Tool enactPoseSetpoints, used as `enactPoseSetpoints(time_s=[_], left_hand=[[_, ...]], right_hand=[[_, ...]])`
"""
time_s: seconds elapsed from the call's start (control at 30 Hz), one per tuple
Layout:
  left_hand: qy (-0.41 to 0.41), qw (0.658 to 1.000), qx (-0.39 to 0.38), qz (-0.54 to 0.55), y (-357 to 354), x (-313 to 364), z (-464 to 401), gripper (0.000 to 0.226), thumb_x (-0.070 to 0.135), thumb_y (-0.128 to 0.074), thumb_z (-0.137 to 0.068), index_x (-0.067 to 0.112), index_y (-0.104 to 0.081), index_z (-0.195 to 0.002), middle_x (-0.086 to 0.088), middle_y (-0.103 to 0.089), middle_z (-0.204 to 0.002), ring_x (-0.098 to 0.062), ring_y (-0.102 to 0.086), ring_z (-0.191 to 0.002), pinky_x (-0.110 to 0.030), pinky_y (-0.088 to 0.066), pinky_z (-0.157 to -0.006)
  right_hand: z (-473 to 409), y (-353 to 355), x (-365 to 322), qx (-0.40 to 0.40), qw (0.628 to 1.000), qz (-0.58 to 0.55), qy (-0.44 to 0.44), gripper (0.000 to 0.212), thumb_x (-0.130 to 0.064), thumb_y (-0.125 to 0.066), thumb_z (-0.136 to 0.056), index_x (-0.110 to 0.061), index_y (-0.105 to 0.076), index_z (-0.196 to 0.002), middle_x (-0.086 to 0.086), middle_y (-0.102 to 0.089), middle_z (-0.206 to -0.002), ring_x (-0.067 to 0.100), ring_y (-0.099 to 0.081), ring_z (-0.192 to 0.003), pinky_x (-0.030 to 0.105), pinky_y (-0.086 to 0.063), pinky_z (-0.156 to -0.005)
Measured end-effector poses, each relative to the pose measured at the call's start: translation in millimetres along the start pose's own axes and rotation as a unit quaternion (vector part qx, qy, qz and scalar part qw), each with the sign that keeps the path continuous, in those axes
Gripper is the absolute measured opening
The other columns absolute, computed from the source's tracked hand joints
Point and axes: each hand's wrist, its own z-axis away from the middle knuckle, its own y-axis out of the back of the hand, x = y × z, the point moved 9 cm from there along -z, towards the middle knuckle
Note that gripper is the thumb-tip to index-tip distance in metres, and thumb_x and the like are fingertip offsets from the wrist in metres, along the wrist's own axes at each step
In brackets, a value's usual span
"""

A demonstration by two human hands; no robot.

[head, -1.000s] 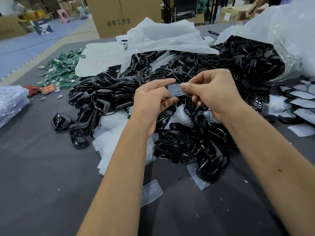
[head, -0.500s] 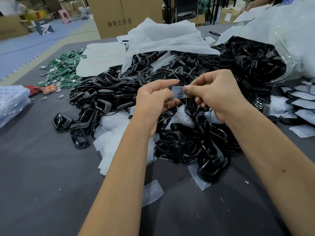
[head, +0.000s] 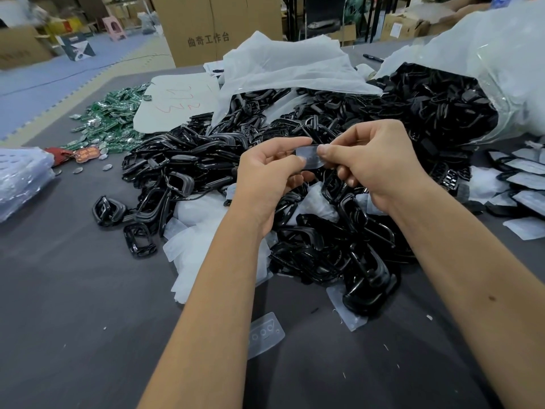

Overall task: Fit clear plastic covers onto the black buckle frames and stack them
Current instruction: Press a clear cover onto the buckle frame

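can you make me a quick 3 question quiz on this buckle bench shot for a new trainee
1. True or false: both hands pinch the same clear cover above the heap of black frames.
2. Which lies on the grey table nearest the camera, beside the left forearm?
A. a green circuit board
B. a loose clear cover with round holes
C. a marker pen
3. Fill in: the finished covered frames lie at the far ____ edge of the view.

Key
1. True: the left hand and the right hand each pinch one end.
2. B
3. right
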Motion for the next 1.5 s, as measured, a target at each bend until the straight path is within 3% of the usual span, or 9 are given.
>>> enactPoseSetpoints(time_s=[0.3, 0.53, 0.7, 0.9, 1.03, 1.37, 1.5], left_hand=[[-0.004, 1.0, 0.002, -0.011, 0, 1, 1, 0.026, -0.005, -0.065, -0.092, 0.014, -0.08, -0.104, -0.02, -0.065, -0.101, -0.021, -0.066, -0.084, -0.02, -0.054, -0.07], [-0.01, 1.0, 0.0, -0.018, 0, 3, 1, 0.027, -0.005, -0.068, -0.09, 0.014, -0.08, -0.105, -0.012, -0.055, -0.094, -0.023, -0.062, -0.084, -0.02, -0.053, -0.07], [-0.015, 0.999, -0.008, -0.027, -2, 3, 1, 0.028, -0.004, -0.068, -0.09, 0.015, -0.08, -0.105, -0.015, -0.062, -0.097, -0.021, -0.063, -0.085, -0.019, -0.053, -0.069], [-0.022, 1.0, -0.015, -0.014, -2, 3, 1, 0.03, -0.008, -0.067, -0.089, 0.014, -0.08, -0.105, -0.007, -0.072, -0.092, -0.016, -0.068, -0.072, -0.019, -0.052, -0.066], [-0.026, 0.999, -0.019, -0.016, -4, 2, 2, 0.029, -0.008, -0.066, -0.09, 0.013, -0.08, -0.105, -0.002, -0.073, -0.088, -0.015, -0.068, -0.072, -0.02, -0.052, -0.066], [-0.028, 0.999, 0.008, -0.019, 0, 3, 1, 0.023, -0.001, -0.066, -0.094, 0.017, -0.08, -0.1, -0.022, -0.075, -0.106, -0.019, -0.072, -0.086, -0.018, -0.051, -0.065], [-0.021, 1.0, 0.009, -0.01, 2, 1, 0, 0.028, -0.003, -0.063, -0.095, 0.018, -0.08, -0.097, -0.013, -0.074, -0.094, -0.012, -0.067, -0.072, -0.019, -0.051, -0.063]], right_hand=[[0, 1, -2, -0.007, 1.0, 0.002, 0.002, 0.021, -0.008, -0.087, -0.081, -0.009, -0.071, -0.069, 0.008, -0.073, -0.062, 0.01, -0.055, -0.041, 0.02, -0.038, -0.038], [1, -3, 4, -0.036, 0.997, -0.032, -0.057, 0.021, -0.005, -0.086, -0.082, -0.008, -0.071, -0.069, 0.007, -0.072, -0.06, 0.005, -0.051, -0.04, 0.016, -0.036, -0.037], [2, -2, 10, -0.035, 0.995, -0.028, -0.088, 0.016, -0.005, -0.085, -0.083, -0.006, -0.072, -0.073, 0.006, -0.072, -0.061, 0.004, -0.051, -0.04, 0.016, -0.035, -0.036], [1, -1, 10, -0.025, 0.994, -0.055, -0.094, 0.015, -0.003, -0.085, -0.083, -0.004, -0.072, -0.075, 0.007, -0.072, -0.06, 0.005, -0.051, -0.041, 0.016, -0.035, -0.037], [1, 0, 9, -0.02, 0.994, -0.06, -0.091, 0.014, -0.003, -0.084, -0.083, -0.003, -0.072, -0.077, 0.006, -0.071, -0.059, 0.005, -0.051, -0.041, 0.016, -0.036, -0.037], [1, -3, 0, -0.027, 0.999, -0.039, -0.02, 0.018, -0.006, -0.086, -0.082, -0.007, -0.071, -0.072, 0.007, -0.072, -0.061, 0.008, -0.054, -0.041, 0.018, -0.037, -0.038], [1, -3, -4, -0.025, 1.0, -0.016, 0.012, 0.021, -0.008, -0.088, -0.082, -0.007, -0.068, -0.073, 0.007, -0.072, -0.061, 0.01, -0.054, -0.04, 0.02, -0.038, -0.036]])
